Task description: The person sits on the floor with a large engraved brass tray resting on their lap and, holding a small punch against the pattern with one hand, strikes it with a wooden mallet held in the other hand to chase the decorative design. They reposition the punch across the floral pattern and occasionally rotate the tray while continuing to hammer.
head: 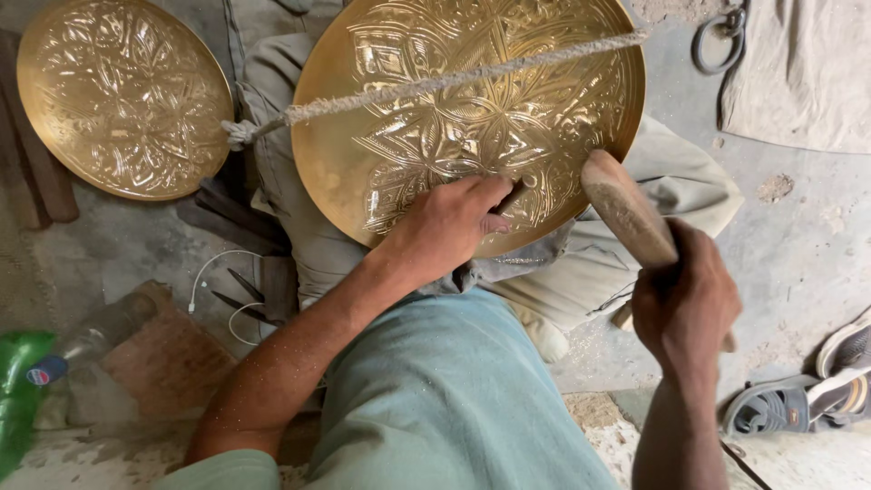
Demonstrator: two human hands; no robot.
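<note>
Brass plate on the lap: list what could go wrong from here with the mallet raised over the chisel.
The left hand pinches a small chisel close to the wooden mallet held by the right hand; a skewed blow could hit the fingers.

The brass plate rests on the lap under a single rope; it might shift and let the chisel skid across the engraved pattern.

A slipping chisel could also jab the leg underneath.

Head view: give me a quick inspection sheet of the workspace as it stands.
Surface: dusty concrete floor.
Job's things: engraved brass plate on the lap, rope across it; chisel; wooden mallet.
Clutter: second plate, pliers, green bottle, sandals, metal ring.
Hands: left hand holds chisel on plate; right hand grips mallet.
Cables: white cable.
Surroundings: cloth.
</note>
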